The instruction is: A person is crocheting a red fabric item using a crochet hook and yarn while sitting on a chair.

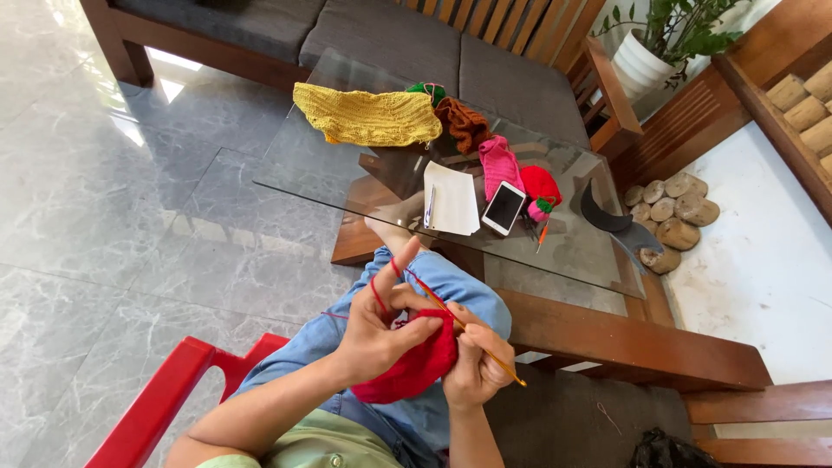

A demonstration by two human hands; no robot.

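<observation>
Grey marble floor tiles [130,199] spread under a glass-topped bench [329,173] with a wooden frame, and a grey-cushioned wooden sofa [390,35] stands behind it. On the glass lie a yellow knitted piece [368,117], a brown one [464,126], a pink one [500,165], a small red crocheted piece [539,184], a sheet of white paper [455,199] with a pen [430,206] on it, and a smartphone [503,208]. A potted plant [659,43] stands in the far corner.

Close to the camera, the person sits on a red plastic chair [165,399] with denim-clad knees drawn up. The left hand [377,334] pinches the red crochet work [412,364] between thumb and fingers, index finger raised with red yarn [377,295] looped over it (the strand runs taut). The right hand [477,364] has its fingers pressed together around a thin orange crochet hook [498,360], whose tip meets the red work above the lap.
</observation>
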